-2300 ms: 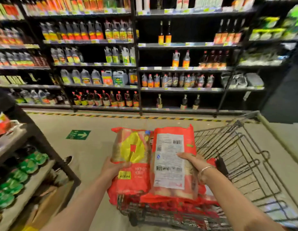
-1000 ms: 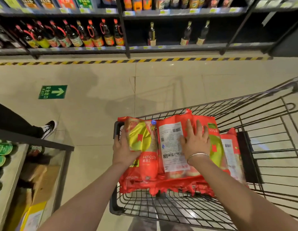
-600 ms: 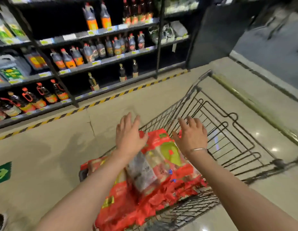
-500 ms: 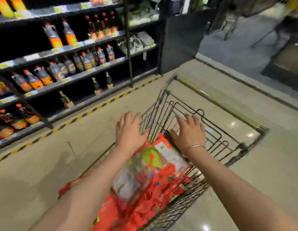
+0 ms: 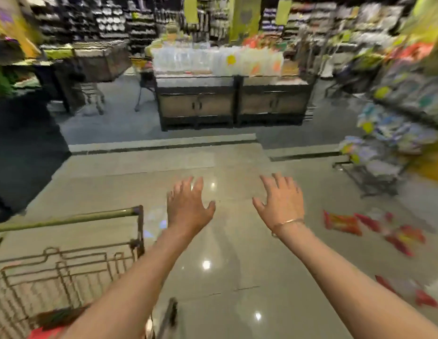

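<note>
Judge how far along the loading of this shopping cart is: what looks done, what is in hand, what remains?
Done: some red packaging shows low in the shopping cart. In hand: nothing; the left hand and right hand are spread open above the floor, touching nothing. Left: probably gathering the red packets scattered on the floor at right, though blur hides detail.

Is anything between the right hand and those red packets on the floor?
Nothing visible: only bare floor lies between the right hand and the red packets. The cart stands off to the left.
</note>
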Tool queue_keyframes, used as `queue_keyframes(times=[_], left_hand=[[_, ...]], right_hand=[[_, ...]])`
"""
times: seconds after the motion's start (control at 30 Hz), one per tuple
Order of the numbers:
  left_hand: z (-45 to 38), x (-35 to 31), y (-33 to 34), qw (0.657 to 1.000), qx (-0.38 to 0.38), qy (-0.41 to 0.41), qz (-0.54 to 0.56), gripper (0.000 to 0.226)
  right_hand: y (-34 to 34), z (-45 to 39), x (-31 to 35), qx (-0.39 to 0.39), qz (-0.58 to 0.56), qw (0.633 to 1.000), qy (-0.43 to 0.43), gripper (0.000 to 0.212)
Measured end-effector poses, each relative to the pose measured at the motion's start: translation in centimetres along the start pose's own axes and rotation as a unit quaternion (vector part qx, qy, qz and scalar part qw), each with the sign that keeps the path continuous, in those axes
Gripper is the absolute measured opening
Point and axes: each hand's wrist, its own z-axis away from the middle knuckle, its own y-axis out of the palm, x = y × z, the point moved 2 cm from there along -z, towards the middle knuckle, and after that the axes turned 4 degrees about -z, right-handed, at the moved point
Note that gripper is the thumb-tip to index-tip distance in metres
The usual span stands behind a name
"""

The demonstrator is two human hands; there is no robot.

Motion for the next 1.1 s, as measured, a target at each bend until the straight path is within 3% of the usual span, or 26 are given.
queue_keyframes(times=[0.23,0.47,0.63,1.1], left_hand=[[-3.3,-24.8,6.7,0.98,0.055,0.183,0.054,0.069],[-3.7,-43.4,11.8,0.936,0.091,0.333,0.072,0.066],[-6.6,-53.9,16.4,0.91,0.116,0.392,0.065,0.061],[-20.8,-75.6,30.0,0.874,0.157,0.459,-0.002,0.071]], right_hand=[[-7.1,2.7,-24.2,-0.038,0.062,0.976,0.206,0.055],[-11.1,8.5,-40.7,-0.047,0.088,0.911,0.399,0.06],[-10.8,8.0,-49.5,-0.043,0.101,0.88,0.461,0.06],[-6.5,-5.7,-71.3,-0.014,0.065,0.839,0.54,0.06]])
